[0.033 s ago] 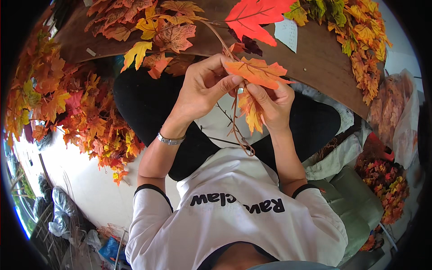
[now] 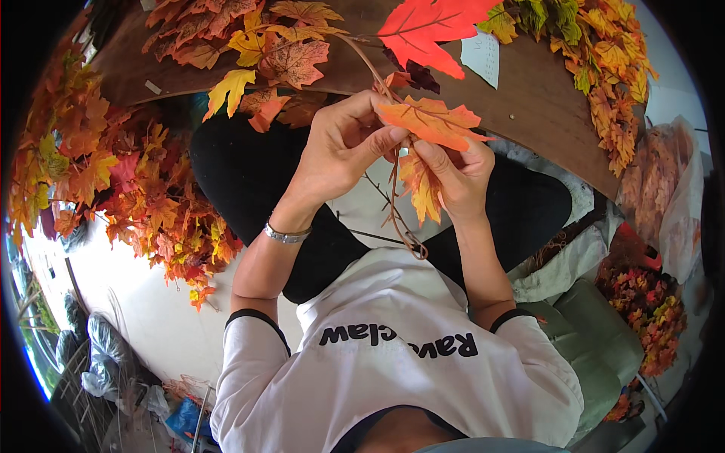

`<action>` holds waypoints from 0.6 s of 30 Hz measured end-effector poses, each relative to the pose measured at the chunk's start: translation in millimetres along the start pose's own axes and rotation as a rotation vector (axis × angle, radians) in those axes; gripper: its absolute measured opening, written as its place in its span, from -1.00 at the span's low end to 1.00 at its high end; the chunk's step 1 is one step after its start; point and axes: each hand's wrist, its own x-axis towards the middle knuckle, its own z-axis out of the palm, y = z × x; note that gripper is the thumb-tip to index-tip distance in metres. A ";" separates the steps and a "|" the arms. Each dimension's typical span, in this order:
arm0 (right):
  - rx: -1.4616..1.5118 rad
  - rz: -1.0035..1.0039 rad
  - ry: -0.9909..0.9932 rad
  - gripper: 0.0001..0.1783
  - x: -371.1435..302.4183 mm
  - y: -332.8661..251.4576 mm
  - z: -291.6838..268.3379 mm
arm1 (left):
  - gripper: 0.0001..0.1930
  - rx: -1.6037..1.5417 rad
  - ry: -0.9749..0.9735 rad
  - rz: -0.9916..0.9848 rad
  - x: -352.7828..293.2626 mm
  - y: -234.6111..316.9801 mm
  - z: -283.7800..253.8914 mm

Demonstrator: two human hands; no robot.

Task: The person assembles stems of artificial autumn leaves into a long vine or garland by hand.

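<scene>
An artificial autumn-leaf garland stem (image 2: 364,54) runs down from the tabletop into my hands above my lap. My left hand (image 2: 343,147) is closed, thumb and fingers pinching the brown stem. Beside it my right hand (image 2: 462,170) is closed with its thumb pressed at the same joint. An orange leaf (image 2: 430,121) covers part of the fingers of both hands, and a yellow-orange leaf (image 2: 420,187) hangs between them. Below, the stem's thin end (image 2: 411,245) curls into a loop. A large red leaf (image 2: 434,34) and a yellow leaf (image 2: 229,90) spread from the garland above.
The brown table (image 2: 536,124) curves across in front of me. A paper slip (image 2: 481,59) lies on it. Leaf bunches hang at the left (image 2: 162,204) and over the right edge (image 2: 610,90). Bagged leaves (image 2: 653,181) and a green seat (image 2: 596,340) are to my right.
</scene>
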 end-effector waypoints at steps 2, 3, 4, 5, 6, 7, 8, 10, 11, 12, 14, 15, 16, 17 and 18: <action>-0.040 0.007 -0.004 -0.75 -0.8 -0.4 -1.2 | -0.87 0.073 0.011 0.006 -0.2 3.3 1.9; -0.040 0.007 -0.003 -0.75 -0.9 -0.6 -1.2 | -0.87 0.073 0.011 0.006 -0.5 3.6 2.9; -0.076 -0.003 0.012 -0.77 -0.8 -1.0 -1.0 | -0.88 0.082 0.029 -0.004 -0.7 3.7 3.9; -0.113 -0.013 0.027 -0.79 -0.7 -1.6 -0.9 | -0.90 0.091 0.048 -0.014 -0.7 3.7 4.5; -0.112 -0.013 0.026 -0.79 -0.9 -2.4 -0.3 | -0.90 0.092 0.049 -0.014 -1.0 3.5 3.9; -0.105 0.005 0.029 -0.78 -1.4 -3.6 0.3 | -0.91 0.104 0.043 -0.013 -1.1 2.7 3.1; -0.098 0.024 0.031 -0.78 -1.7 -4.1 0.7 | -0.93 0.117 0.036 -0.013 -1.4 1.7 2.3; -0.131 0.018 0.035 -0.77 -1.6 -3.8 0.0 | -0.94 0.133 0.050 0.009 -0.8 -2.5 2.3; -0.162 0.013 0.037 -0.76 -1.6 -3.3 -0.4 | -0.95 0.148 0.065 0.031 -0.4 -3.9 2.6; -0.162 0.012 0.037 -0.76 -1.9 -1.7 -0.8 | -0.95 0.149 0.065 0.031 -0.3 -4.3 3.4; -0.121 0.036 0.070 -0.77 -1.9 1.7 -1.4 | -0.98 0.157 0.092 0.006 -0.4 -5.0 5.0; -0.120 0.037 0.071 -0.77 -1.3 0.8 -0.5 | -0.98 0.158 0.092 0.005 -0.7 -5.8 4.4; 0.011 0.108 0.055 -0.76 -0.1 -1.3 0.7 | -0.97 0.136 0.078 0.006 -0.7 -7.1 3.5; 0.142 0.178 0.039 -0.76 0.7 -2.4 1.6 | -0.97 0.113 0.063 0.008 -0.8 -7.8 3.0; 0.142 0.178 0.039 -0.76 2.5 -2.4 -0.1 | -0.97 0.114 0.063 0.008 -0.2 -7.4 3.8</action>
